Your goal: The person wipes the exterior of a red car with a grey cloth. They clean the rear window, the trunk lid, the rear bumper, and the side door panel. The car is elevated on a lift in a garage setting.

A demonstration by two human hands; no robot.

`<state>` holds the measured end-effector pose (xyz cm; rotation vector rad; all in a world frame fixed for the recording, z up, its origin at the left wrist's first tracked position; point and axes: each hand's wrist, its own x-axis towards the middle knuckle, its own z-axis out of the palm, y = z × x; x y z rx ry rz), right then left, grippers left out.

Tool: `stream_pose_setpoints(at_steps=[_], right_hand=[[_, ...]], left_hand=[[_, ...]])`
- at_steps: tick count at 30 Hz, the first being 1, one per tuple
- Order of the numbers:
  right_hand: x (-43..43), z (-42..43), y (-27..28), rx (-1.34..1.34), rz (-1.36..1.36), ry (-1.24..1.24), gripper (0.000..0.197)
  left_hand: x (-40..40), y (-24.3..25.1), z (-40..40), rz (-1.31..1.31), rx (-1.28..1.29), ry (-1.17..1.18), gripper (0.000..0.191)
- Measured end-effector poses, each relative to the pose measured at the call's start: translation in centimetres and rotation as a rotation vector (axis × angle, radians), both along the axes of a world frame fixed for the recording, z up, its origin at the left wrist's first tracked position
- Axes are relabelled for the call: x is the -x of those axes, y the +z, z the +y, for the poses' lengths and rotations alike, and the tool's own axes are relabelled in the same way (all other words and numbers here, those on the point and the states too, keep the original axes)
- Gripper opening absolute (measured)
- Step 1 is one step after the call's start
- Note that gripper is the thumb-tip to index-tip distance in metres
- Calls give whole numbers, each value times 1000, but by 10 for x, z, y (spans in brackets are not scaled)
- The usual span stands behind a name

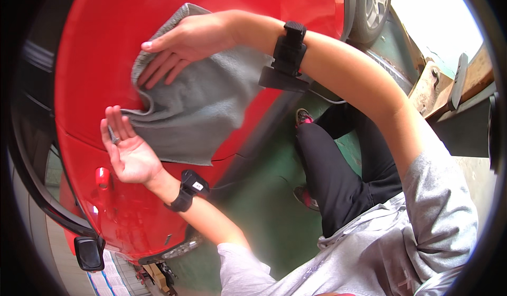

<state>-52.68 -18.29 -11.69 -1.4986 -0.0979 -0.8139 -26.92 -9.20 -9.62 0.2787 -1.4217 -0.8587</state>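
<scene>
My left hand (132,155) is palm up beside the red car body (95,58), its fingers extended. A small grey screw-like piece (113,135) sits between its fingers. My right hand (198,38) is spread over the upper part of a grey cloth (198,106), fingers apart; whether they press on it I cannot tell. The cloth drapes over the red panel, one folded edge running by the right fingertips and another near the left fingertips. Black strapped devices are on both wrists.
A red door handle (103,179) is below my left hand. A side mirror (89,252) is at the lower left, a car wheel (372,11) at the top right. Wooden boards (431,86) stand at the right. My legs are over the green floor (253,209).
</scene>
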Motion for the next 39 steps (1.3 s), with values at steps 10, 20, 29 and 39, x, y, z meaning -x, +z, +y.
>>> stream_pose_setpoints(at_steps=[10,20,29,39], right_hand=[[-24,-20,-38,85,-191,455,55],[-22,-22,-77,176,38,509,60],[-9,-20,-107,289,512,370,65],[-27,-26,-198,319,1068,483,65]], left_hand=[[-11,-55,-3,-213,5,73,48],[-48,-127,-13,-314,24,-297,49],[-25,-139,1,-811,-455,-300,32],[9,-216,-20,-1497,-780,-230,42]])
